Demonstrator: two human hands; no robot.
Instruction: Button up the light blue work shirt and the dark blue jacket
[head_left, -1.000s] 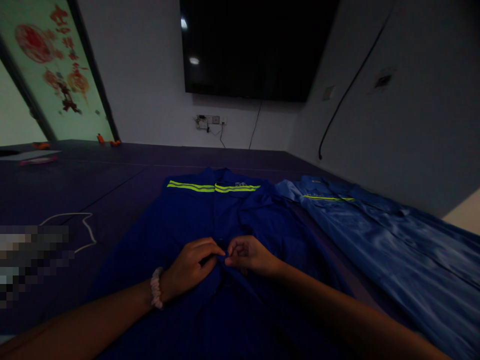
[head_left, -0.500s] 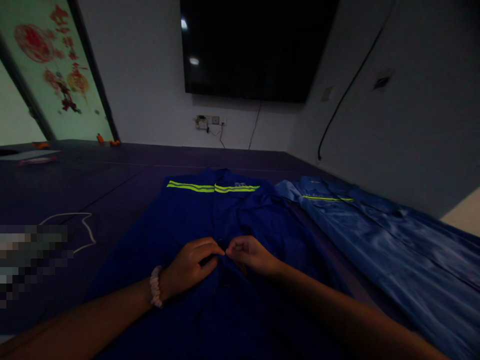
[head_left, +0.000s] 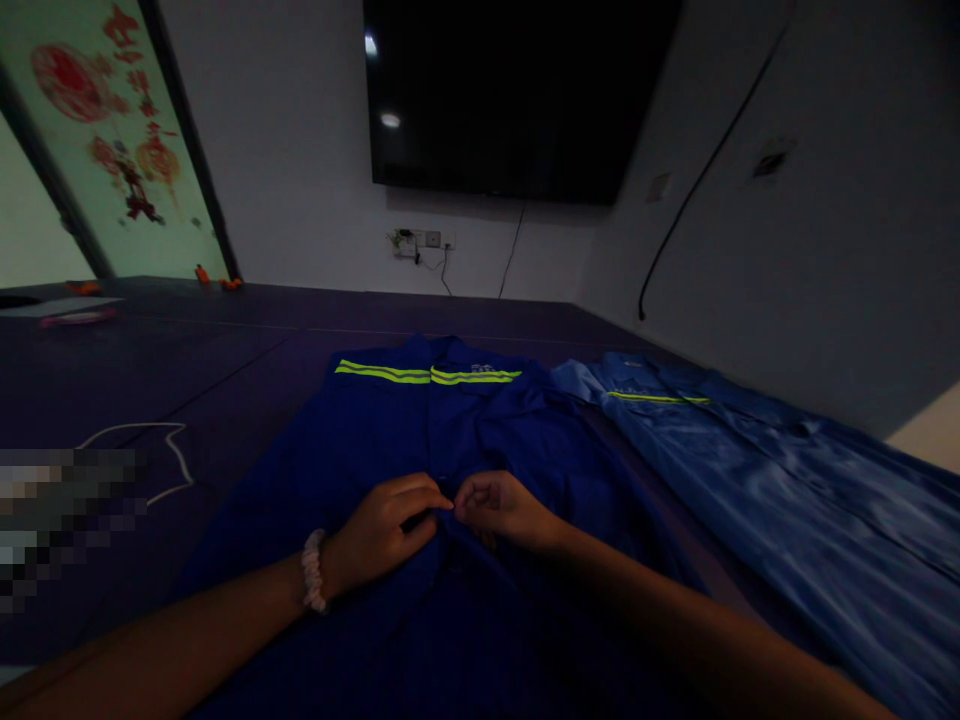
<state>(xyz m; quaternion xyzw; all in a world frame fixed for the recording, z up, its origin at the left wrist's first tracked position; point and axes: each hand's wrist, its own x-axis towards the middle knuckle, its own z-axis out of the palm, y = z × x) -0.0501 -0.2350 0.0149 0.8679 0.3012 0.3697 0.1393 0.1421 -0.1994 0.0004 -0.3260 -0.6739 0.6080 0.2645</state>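
A dark blue work jacket (head_left: pixel 375 440) with yellow-green reflective stripes across its chest lies spread out, collar away from me. Over its front placket, my left hand (head_left: pixel 397 520) pinches the cloth between thumb and fingers; a pale scrunchie (head_left: pixel 314 572) circles that wrist. Fingertip to fingertip with it, my right hand (head_left: pixel 506 508) is closed on the placket edge, its fingers curled. Whether a button is between the fingers is too dark and small to see. The cloth is slightly raised and creased just below my hands.
A lighter blue work garment (head_left: pixel 735 480) with a yellow stripe lies on the right. A white cord (head_left: pixel 180 455) runs across the purple surface (head_left: pixel 247 400) at left, beside a blurred-out patch. Small orange objects (head_left: pixel 231 284) sit by the door. A television (head_left: pixel 517 100) hangs on the wall.
Almost nothing differs. My hands keep their place at the placket, with only a slight shift of the fingers and of the whole view.
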